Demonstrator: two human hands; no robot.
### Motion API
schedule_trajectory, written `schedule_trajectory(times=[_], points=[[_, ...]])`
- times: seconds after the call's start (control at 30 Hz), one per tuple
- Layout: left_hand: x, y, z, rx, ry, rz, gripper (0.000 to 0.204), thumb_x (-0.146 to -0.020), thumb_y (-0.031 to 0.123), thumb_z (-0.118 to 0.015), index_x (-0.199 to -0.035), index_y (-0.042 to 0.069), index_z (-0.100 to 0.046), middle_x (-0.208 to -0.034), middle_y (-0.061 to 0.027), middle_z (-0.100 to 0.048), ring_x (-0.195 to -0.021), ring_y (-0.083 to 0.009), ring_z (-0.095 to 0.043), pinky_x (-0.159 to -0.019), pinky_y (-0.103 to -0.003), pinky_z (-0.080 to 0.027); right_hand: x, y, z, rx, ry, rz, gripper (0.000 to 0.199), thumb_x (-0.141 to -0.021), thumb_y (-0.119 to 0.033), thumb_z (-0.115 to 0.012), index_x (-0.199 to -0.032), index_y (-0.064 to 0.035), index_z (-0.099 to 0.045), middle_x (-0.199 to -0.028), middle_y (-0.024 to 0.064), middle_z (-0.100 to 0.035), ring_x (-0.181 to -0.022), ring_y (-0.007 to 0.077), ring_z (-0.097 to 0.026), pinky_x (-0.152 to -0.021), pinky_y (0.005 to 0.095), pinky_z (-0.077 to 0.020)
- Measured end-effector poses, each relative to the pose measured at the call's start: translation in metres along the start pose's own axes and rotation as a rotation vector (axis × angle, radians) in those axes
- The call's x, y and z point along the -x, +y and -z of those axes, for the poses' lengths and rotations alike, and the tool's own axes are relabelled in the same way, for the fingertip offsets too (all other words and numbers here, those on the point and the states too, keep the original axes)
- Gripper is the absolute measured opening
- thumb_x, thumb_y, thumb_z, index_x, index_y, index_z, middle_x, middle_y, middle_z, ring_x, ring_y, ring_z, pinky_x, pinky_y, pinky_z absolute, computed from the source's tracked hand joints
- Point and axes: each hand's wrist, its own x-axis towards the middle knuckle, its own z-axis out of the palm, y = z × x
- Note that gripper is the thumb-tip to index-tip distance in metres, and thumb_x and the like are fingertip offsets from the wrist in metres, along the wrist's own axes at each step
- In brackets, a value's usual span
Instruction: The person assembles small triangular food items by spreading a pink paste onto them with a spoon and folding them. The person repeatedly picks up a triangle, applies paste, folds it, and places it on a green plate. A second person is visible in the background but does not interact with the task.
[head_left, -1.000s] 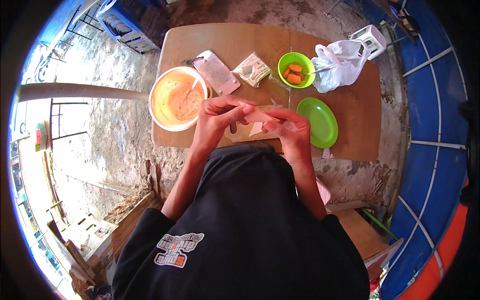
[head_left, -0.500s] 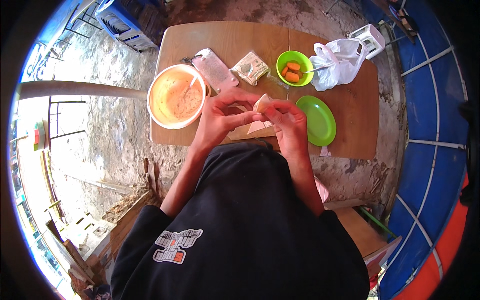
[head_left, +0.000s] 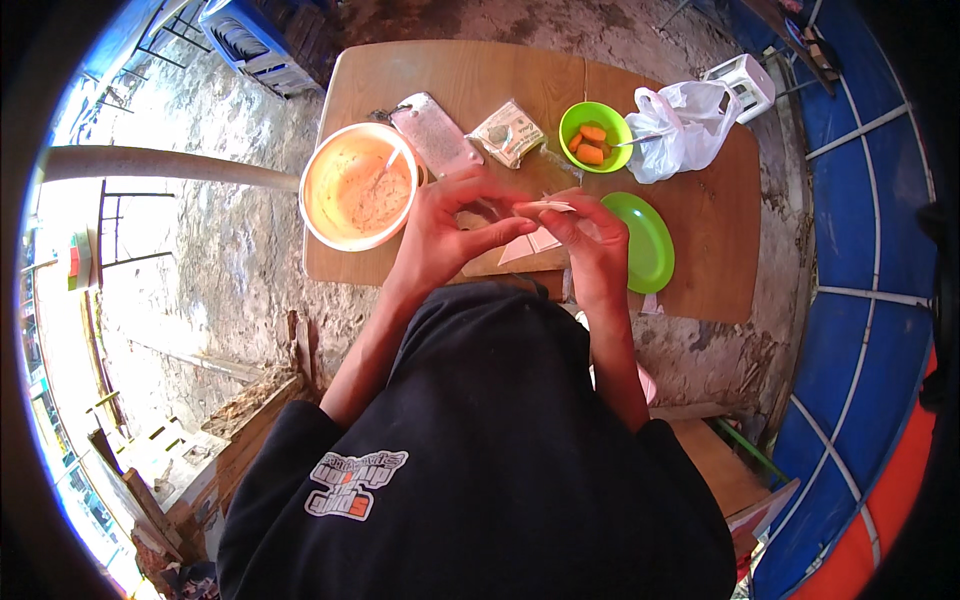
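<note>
A small, pale folded wrapper (head_left: 550, 206) is pinched between the thumb and fingers of my right hand (head_left: 600, 245), over the near side of the table. My left hand (head_left: 440, 225) curls beside it with thumb and forefinger apart; its fingertips come close to the wrapper's left end, and I cannot tell whether they touch. Whether the fold has anything inside is hidden. Below the hands, pale flat wrapper sheets (head_left: 530, 246) lie at the table's near edge, partly covered by my fingers.
On the wooden table (head_left: 450, 65) an orange-lined bowl (head_left: 350, 210) with mixture and a spoon stands left. Behind are a metal grater (head_left: 435, 130) and a packet (head_left: 507, 134). To the right are a green bowl (head_left: 570, 125) with orange pieces, a green plate (head_left: 648, 245) and a white plastic bag (head_left: 690, 130).
The wrapper has turned from upright to lying flat. My right hand has shifted slightly right, and my left thumb has come away from the wrapper.
</note>
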Motion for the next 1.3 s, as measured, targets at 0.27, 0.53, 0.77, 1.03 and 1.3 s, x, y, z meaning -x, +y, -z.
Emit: schedule_trajectory(times=[0.27,0.53,0.77,1.03,1.3], points=[[0.001,-0.009,-0.001,-0.002,-0.007,-0.073,0.010,-0.082,0.004,-0.070,-0.090,-0.002,-0.070,-0.088,-0.0082,-0.063,-0.072,-0.0118,-0.061,-0.055,-0.023,-0.051,0.008,-0.003,-0.001,-0.080,0.024,0.070,0.015,-0.085,-0.002,-0.066,-0.100,-0.0009,-0.066,-0.099,0.0053,-0.062,-0.093,0.0132,-0.058,-0.085,0.0260,-0.0435],[0.003,-0.009,-0.008,0.105,-0.030,0.088,0.013,-0.082,0.010,-0.072,-0.089,0.000,-0.071,-0.081,-0.0054,-0.063,-0.072,-0.0104,-0.060,-0.062,-0.024,-0.048,0.010,-0.005,0.006,-0.124,0.114,0.027,0.014,-0.084,0.000,-0.067,-0.097,0.0003,-0.068,-0.093,0.0039,-0.062,-0.088,0.0095,-0.058,-0.080,0.0223,-0.0435],[0.003,-0.009,-0.017,0.144,-0.014,0.146,0.018,-0.082,0.015,-0.073,-0.093,0.000,-0.071,-0.081,-0.0038,-0.066,-0.076,-0.0084,-0.061,-0.070,-0.023,-0.048,0.020,-0.010,0.006,-0.164,0.102,-0.024,0.012,-0.083,-0.001,-0.068,-0.096,0.0008,-0.069,-0.093,0.0035,-0.064,-0.086,0.0093,-0.058,-0.079,0.0225,-0.0438],[-0.001,0.000,-0.050,0.198,-0.062,0.345,0.018,-0.083,0.013,-0.072,-0.095,-0.001,-0.070,-0.082,-0.0046,-0.070,-0.077,-0.0073,-0.063,-0.071,-0.022,-0.049,0.035,-0.007,0.031,-0.221,0.219,-0.043,0.012,-0.085,-0.007,-0.068,-0.094,0.0010,-0.069,-0.091,0.0030,-0.065,-0.085,0.0083,-0.058,-0.079,0.0223,-0.0439],[-0.008,-0.011,-0.095,0.283,-0.139,0.336,0.018,-0.082,0.006,-0.072,-0.097,-0.001,-0.068,-0.088,-0.0040,-0.069,-0.081,-0.0069,-0.063,-0.075,-0.022,-0.050,0.051,-0.007,0.064,-0.288,0.410,-0.100,0.014,-0.086,-0.010,-0.068,-0.096,-0.0001,-0.068,-0.088,0.0029,-0.065,-0.081,0.0075,-0.058,-0.075,0.0215,-0.0449]])
